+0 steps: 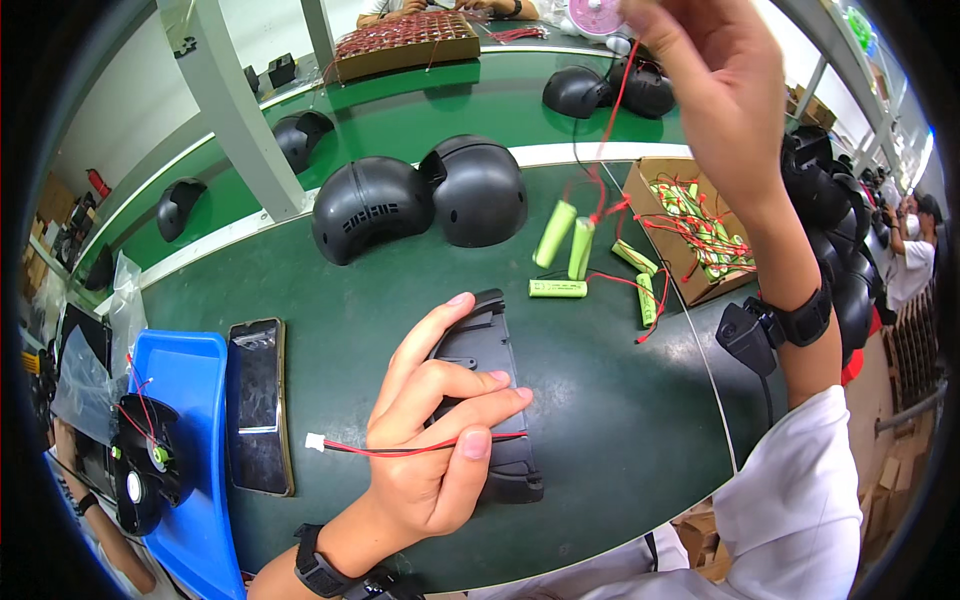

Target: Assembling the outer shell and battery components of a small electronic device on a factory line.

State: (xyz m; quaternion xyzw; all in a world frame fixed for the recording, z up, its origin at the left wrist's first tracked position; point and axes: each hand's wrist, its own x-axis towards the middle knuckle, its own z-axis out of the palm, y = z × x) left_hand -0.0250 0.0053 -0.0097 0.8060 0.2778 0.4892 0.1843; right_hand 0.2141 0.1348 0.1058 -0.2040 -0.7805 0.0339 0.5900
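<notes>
My left hand (425, 440) is closed around a curved black plastic shell part (490, 345) held just over the green table. A red and black wire lead (355, 449) with a white connector passes under its thumb and across the part. High at the upper right, my right hand (715, 90) pinches a thin red wire (617, 100). Below it, two blurred green battery cells (556, 233) hang by red wires. More wired green cells (557, 289) lie on the table beneath them, next to an open cardboard box (690, 283) full of such cells.
Two black helmet-like shells (375, 210) sit at the table's far edge. A phone (256, 405) lies by a blue tray (185, 345) at left. A grey post (235, 110) rises at far left. More black shells (575, 92) stand beyond, near a pink round object (595, 15).
</notes>
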